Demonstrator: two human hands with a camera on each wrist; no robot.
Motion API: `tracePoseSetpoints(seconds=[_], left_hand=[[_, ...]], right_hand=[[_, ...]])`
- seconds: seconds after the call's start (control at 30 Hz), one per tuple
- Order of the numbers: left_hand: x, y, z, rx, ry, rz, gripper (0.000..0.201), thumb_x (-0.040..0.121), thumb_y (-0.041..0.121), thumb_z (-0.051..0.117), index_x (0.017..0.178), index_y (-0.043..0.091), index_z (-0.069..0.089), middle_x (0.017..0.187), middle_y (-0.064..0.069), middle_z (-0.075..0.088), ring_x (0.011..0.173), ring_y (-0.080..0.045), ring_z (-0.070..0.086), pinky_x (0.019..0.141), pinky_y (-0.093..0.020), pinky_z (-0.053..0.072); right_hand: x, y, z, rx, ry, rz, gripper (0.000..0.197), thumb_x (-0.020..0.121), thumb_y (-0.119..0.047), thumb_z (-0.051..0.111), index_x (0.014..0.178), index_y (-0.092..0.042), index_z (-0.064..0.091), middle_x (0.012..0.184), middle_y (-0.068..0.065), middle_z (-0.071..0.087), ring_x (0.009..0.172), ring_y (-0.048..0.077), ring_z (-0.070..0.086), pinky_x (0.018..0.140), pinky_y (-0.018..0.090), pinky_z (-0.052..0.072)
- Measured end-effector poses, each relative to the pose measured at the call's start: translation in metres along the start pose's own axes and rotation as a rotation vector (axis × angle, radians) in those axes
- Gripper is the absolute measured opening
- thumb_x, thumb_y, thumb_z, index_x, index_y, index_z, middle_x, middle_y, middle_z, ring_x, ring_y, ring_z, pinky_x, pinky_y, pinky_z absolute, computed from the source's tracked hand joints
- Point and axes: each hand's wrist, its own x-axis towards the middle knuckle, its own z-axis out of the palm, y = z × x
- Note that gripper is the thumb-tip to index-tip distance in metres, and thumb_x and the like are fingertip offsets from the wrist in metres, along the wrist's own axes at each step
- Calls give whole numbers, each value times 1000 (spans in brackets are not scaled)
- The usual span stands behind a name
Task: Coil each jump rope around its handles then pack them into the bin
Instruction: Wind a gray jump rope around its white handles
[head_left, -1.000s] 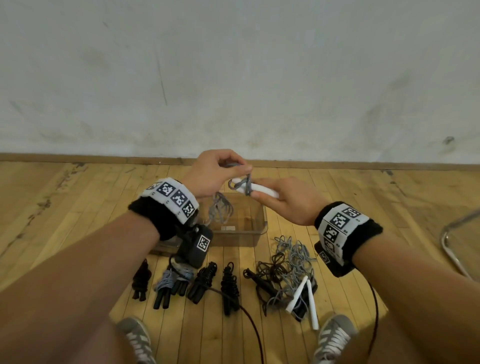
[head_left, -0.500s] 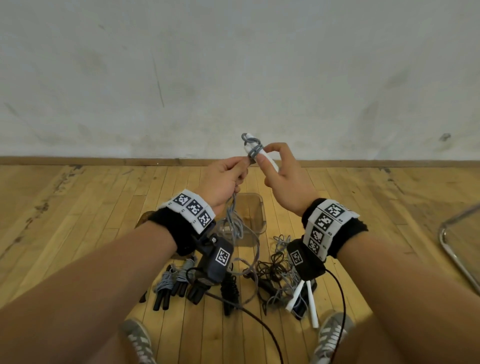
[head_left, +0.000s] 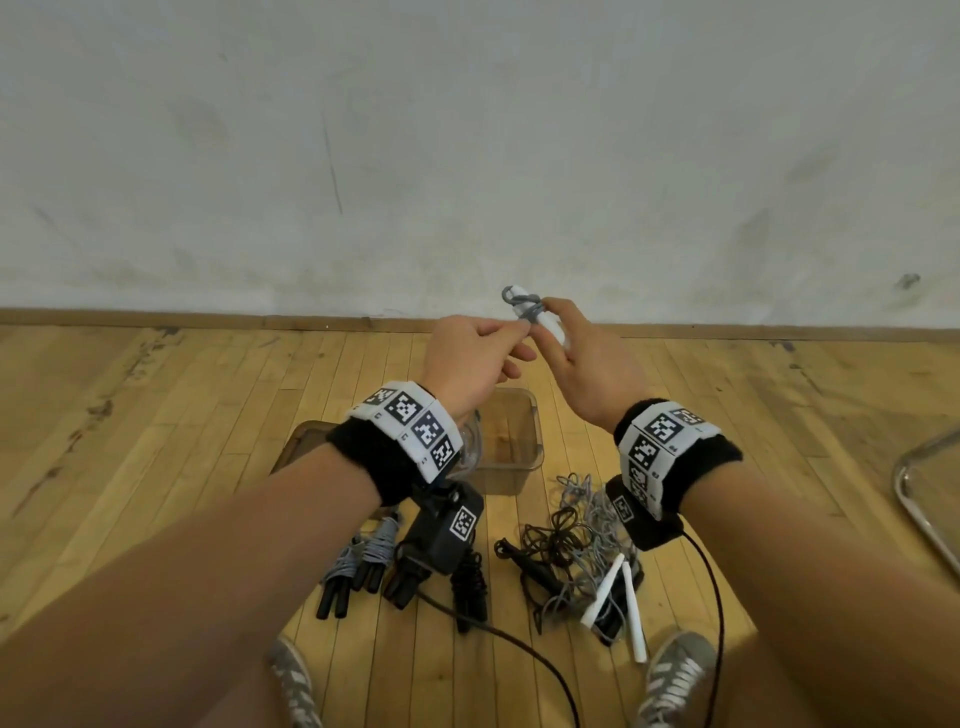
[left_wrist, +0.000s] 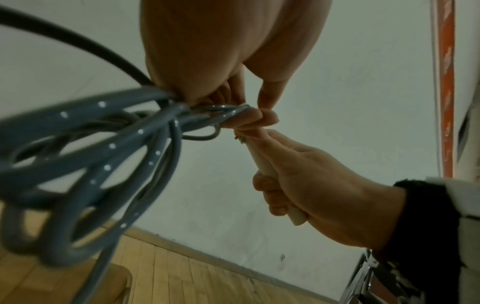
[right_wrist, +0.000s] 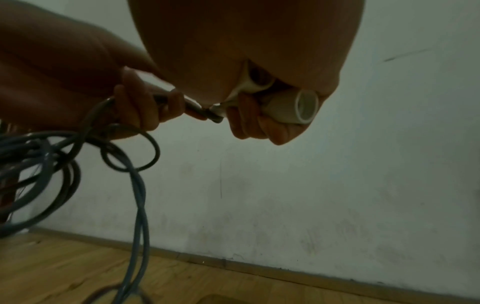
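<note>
Grey jump rope (head_left: 523, 305) was partly wound on white plastic handles (head_left: 545, 323) gripped by the right hand (head_left: 587, 364) above the clear bin (head_left: 530, 426), left hand (head_left: 470, 358) pinching the cord; turns probably needed tension.

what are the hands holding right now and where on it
The right hand grips the white handles of a jump rope around their shafts. The left hand pinches its grey cord right beside the handle tips.
</note>
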Motion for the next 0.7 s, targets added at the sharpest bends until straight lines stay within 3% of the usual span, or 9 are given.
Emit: tracePoseSetpoints(seconds=[0.17,0.37,0.47,0.53,0.63,0.7], left_hand=[[3,9,-3,-61,85,-50,41,87,54,73,82,14,81,70,-3,76,50,-9,60,58,-25,44],[12,5,-10,-98,184,-75,36,86,46,78,80,10,81,59,2,68,45,-7,52,54,-23,44],[13,4,-12,-133,156,-52,33,91,39,74,85,7,80,60,3,66,46,-7,50,51,-21,42],[15,4,-14,-163,159,-71,32,94,35,71,85,5,78,61,3,64,49,-8,49,48,-21,39],[17,7,-17,-279,126,-119,30,99,31,66,83,6,72,63,1,61,50,-8,47,42,-18,34],[16,9,-17,-348,67,-129,29,101,30,62,84,8,70,63,1,59,50,-8,46,42,-17,33]], right_hand=[[-6,-11,1,-166,-4,-88,50,107,-51,23,146,-23,34,76,-5,63,57,17,57,46,31,34],[-13,-20,6,-153,-5,-170,52,108,-43,32,151,-14,34,110,6,69,75,22,63,53,32,36],[-10,-17,4,114,-24,-88,57,103,-43,53,152,-17,39,108,-2,65,80,13,60,59,22,41],[-8,-17,0,414,-82,5,54,98,-36,65,147,-21,49,106,-5,67,79,15,68,67,27,53],[-11,-24,-6,875,-253,159,51,100,-27,65,147,-29,46,101,13,74,78,25,75,70,37,62],[-12,-25,-6,966,-289,179,50,102,-28,60,149,-32,42,86,12,72,68,25,71,65,39,60]])
